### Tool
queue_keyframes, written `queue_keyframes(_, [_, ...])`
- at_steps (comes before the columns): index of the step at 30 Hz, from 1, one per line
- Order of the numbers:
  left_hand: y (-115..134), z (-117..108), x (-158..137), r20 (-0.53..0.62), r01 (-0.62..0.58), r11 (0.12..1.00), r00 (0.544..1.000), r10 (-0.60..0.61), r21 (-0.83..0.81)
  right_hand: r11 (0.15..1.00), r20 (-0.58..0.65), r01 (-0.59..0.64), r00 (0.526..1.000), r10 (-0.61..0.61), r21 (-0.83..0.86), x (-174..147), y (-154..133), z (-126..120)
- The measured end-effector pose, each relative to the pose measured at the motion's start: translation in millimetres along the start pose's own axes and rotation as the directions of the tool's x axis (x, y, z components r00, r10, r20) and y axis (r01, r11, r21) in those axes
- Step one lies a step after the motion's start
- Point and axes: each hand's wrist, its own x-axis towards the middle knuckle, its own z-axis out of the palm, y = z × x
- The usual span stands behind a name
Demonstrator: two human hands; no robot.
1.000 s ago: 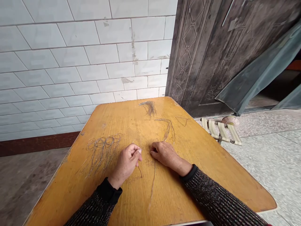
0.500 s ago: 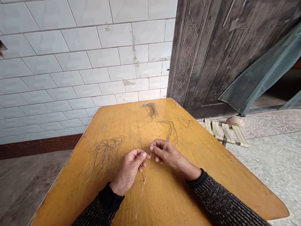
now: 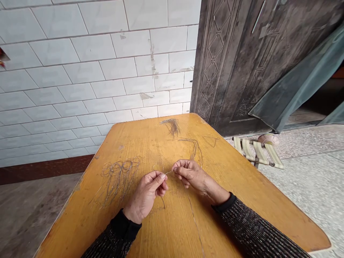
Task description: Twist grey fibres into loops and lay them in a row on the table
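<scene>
A thin wire [image 3: 168, 173] stretches across the short gap between my two hands. My left hand [image 3: 146, 190] pinches it between thumb and forefinger, with a small loop [image 3: 158, 166] showing just beyond the fingers and a dark end hanging below. My right hand [image 3: 192, 175] is closed in a pinch on the wire too, and a long tail [image 3: 194, 216] runs from under it toward the table's near edge. To the left lies a row of looped, twisted wires [image 3: 120, 175]. Several bent wires [image 3: 195, 147] lie just beyond my right hand.
The wooden table [image 3: 228, 215] meets a tiled wall [image 3: 107, 68]. At its far end rests a bundle of wires [image 3: 172, 125], and a bent wire triangle [image 3: 211, 140] lies to the right. A strapped folding stool [image 3: 258, 152] stands by the dark door [image 3: 242, 64].
My right hand has shifted slightly right, and the wire between the hands now shows plainly. Its long tail has swung from below the left hand to the right.
</scene>
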Motion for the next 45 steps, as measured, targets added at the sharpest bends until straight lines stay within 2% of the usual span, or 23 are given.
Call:
queue_keyframes(4, [3, -2, -1, 0.009, 0.003, 1.0, 1.0, -0.003, 0.002, 0.997, 0.071, -0.005, 0.997, 0.011, -0.08, 1, -1, -4])
queue_keyframes(8, [3, -2, -2, 0.076, 0.052, 0.997, 0.996, -0.048, -0.061, 0.987, 0.0, 0.053, 0.999, -0.054, -0.151, 2, -1, -5])
queue_keyframes(10, [3, -2, -1, 0.081, 0.039, 0.998, 0.996, -0.035, -0.046, 0.984, -0.018, 0.066, 0.997, -0.07, -0.165, 1, -3, -6])
queue_keyframes(13, [4, -2, 0, 0.018, -0.023, 1.0, 1.0, 0.023, 0.021, 0.981, -0.019, 0.062, 0.998, -0.067, -0.185, 0, -6, -7])
queue_keyframes(17, [3, -5, 3, -0.062, -0.173, 0.96, 0.98, 0.191, 0.221, 0.978, -0.014, 0.055, 0.998, -0.059, -0.2, 0, -6, -8])
queue_keyframes(19, [2, -6, 4, -0.039, -0.245, 0.894, 0.959, 0.28, 0.375, 0.982, -0.024, 0.042, 0.999, -0.047, -0.184, 0, -5, -6])
queue_keyframes(22, [-2, -8, 5, 0.014, -0.361, 0.731, 0.901, 0.433, 0.579, 0.987, -0.062, 0.021, 0.998, -0.031, -0.161, 0, -2, -1])
queue_keyframes(25, [-4, -10, 5, 0.099, -0.462, 0.484, 0.791, 0.603, 0.743, 0.987, -0.078, 0.033, 0.996, -0.046, -0.156, -1, 0, 2])
queue_keyframes(27, [-4, -11, 5, 0.187, -0.499, 0.313, 0.721, 0.667, 0.808, 0.987, -0.083, 0.041, 0.995, -0.054, -0.153, -1, -1, 2])
queue_keyframes(29, [-4, -12, 5, 0.253, -0.507, 0.199, 0.686, 0.682, 0.839, 0.987, -0.087, 0.036, 0.995, -0.05, -0.154, -1, -2, 1])
queue_keyframes(34, [-3, -15, 3, 0.323, -0.481, 0.067, 0.678, 0.66, 0.874, 0.982, -0.098, 0.03, 0.994, -0.049, -0.187, -1, -5, -3])
queue_keyframes(38, [1, -17, 0, 0.397, -0.489, 0.001, 0.71, 0.582, 0.872, 0.976, -0.077, 0.009, 0.997, -0.026, -0.217, 1, -4, -8])
queue_keyframes(42, [4, -21, 0, 0.406, -0.485, 0.018, 0.751, 0.521, 0.874, 0.967, -0.065, -0.037, 0.998, 0.021, -0.254, 2, -5, -11])
queue_keyframes(45, [6, -24, 1, 0.397, -0.495, 0.055, 0.753, 0.525, 0.867, 0.966, -0.061, -0.072, 0.996, 0.059, -0.248, 3, -5, -11])
